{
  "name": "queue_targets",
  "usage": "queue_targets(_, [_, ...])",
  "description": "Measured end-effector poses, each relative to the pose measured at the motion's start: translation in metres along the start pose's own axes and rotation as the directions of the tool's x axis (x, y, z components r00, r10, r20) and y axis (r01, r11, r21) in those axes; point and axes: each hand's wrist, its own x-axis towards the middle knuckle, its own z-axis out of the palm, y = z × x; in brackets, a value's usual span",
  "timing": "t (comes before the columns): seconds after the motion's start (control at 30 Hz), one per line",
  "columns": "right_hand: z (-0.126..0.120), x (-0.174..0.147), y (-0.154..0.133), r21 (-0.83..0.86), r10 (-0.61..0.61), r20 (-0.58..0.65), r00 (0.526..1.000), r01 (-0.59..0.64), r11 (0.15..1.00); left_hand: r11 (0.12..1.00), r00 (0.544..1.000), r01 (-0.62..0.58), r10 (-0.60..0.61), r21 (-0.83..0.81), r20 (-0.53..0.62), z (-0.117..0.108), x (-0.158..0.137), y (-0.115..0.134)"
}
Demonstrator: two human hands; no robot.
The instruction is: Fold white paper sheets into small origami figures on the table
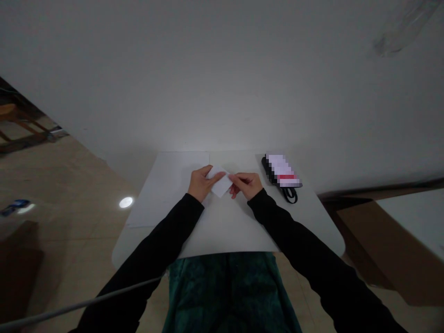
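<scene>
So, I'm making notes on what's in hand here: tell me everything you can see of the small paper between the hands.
The paper is small, plain white and thin-looking, with straight edges and one corner pointing toward the person. It looks folded, but its layers are too small to count. The left hand holds it from the left, thumb across its face; the right hand pinches its right side. It is over the table; whether it touches the top is unclear.
</scene>
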Motion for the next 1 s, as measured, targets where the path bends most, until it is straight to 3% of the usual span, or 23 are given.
queue_targets(0.23, [-0.004,0.003,0.007,-0.275,-0.165,-0.018,0.986,0.153,0.949,0.995,0.995,0.006,0.004,-0.098,0.103,-0.007,0.003,-0.001])
queue_targets(0.47, [-0.002,0.006,0.008,-0.215,-0.188,-0.091,0.978,0.165,0.962,0.991,0.945,0.014,0.031,-0.135,0.326,-0.007,-0.005,0.004])
queue_targets(0.63, [-0.003,0.007,0.006,-0.104,-0.124,-0.152,0.981,0.109,0.989,0.995,0.975,-0.068,0.083,-0.076,0.205,-0.006,-0.005,0.006])
queue_targets(0.8, [-0.006,0.01,0.006,0.094,0.043,-0.299,0.953,-0.016,0.995,0.968,0.997,0.079,-0.076,-0.239,0.023,0.001,-0.001,0.003])
queue_targets(0.87, [-0.007,0.01,0.008,0.136,0.111,-0.246,0.963,-0.079,0.988,0.93,0.984,0.176,-0.17,-0.323,0.048,0.003,0.0,-0.001])
queue_targets(1.0, [-0.009,0.008,0.015,0.112,0.214,0.059,0.975,-0.219,0.969,0.885,0.969,0.248,-0.232,-0.393,0.09,0.001,0.002,-0.008])
